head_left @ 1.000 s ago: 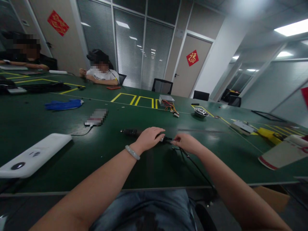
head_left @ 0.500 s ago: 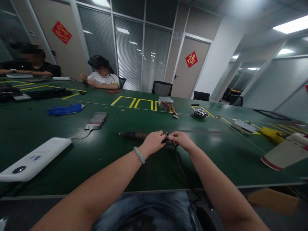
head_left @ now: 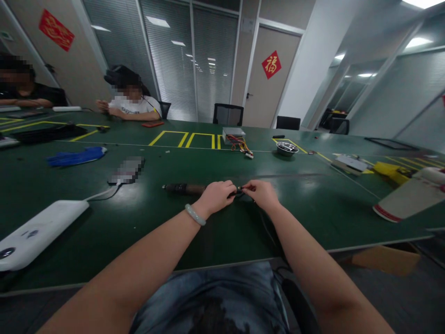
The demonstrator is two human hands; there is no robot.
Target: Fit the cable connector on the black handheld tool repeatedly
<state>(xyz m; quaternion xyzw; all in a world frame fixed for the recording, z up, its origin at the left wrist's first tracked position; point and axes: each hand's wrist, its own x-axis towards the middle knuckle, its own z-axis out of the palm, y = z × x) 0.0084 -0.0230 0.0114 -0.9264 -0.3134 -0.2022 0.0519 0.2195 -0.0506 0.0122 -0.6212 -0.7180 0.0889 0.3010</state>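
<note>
A dark, pen-shaped electric screwdriver (head_left: 186, 188) lies along the table with its narrow tip pointing left. My left hand (head_left: 218, 197), a pale bangle on its wrist, wraps over the tool's right end. My right hand (head_left: 260, 194) is closed in a pinch beside that end, on what looks like the small plug (head_left: 239, 189) of a black cable. From there the cable (head_left: 267, 227) runs under my right forearm to the table's front edge. My fingers partly hide the plug, so I cannot tell whether it sits in the tool.
To the left lie a white power bank (head_left: 45, 232), a phone (head_left: 127, 170) and a blue glove (head_left: 76, 157). A power supply with coloured wires (head_left: 233, 135) and a metal bowl (head_left: 287, 148) stand farther back. A white cup (head_left: 410, 195) is at right. Two people (head_left: 134, 105) sit across the table.
The view has shifted slightly, so things sit a little further left and higher. My fingers have moved around the cable end, and the plug's tip shows between my hands.
</note>
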